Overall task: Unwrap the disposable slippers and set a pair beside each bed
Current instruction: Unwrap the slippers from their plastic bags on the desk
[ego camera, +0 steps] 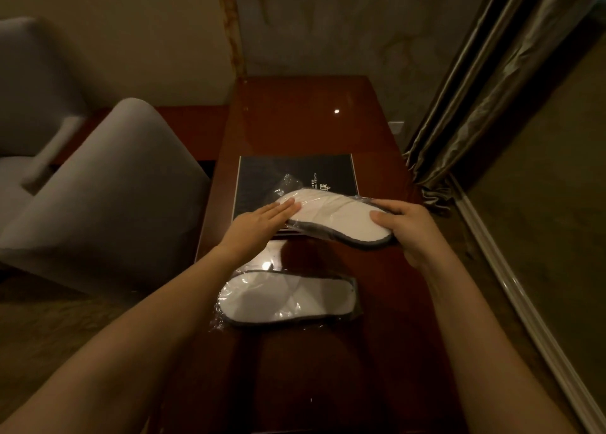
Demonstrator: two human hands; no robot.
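A white slipper pack [331,215] in clear plastic wrap, with a dark edge, is held above the wooden desk [295,112]. My right hand [406,227] grips its right end, thumb on top. My left hand [259,227] lies flat with fingers straight, touching the pack's left end. The loose end of the wrap sticks out past the left end of the pack. A second wrapped slipper pack [285,297] lies flat on the desk below my hands.
A black folder [295,171] with gold print lies on the desk under the held pack. Grey upholstered chairs [108,184] stand at the left. Curtains [485,99] hang at the right, beside a carpeted floor.
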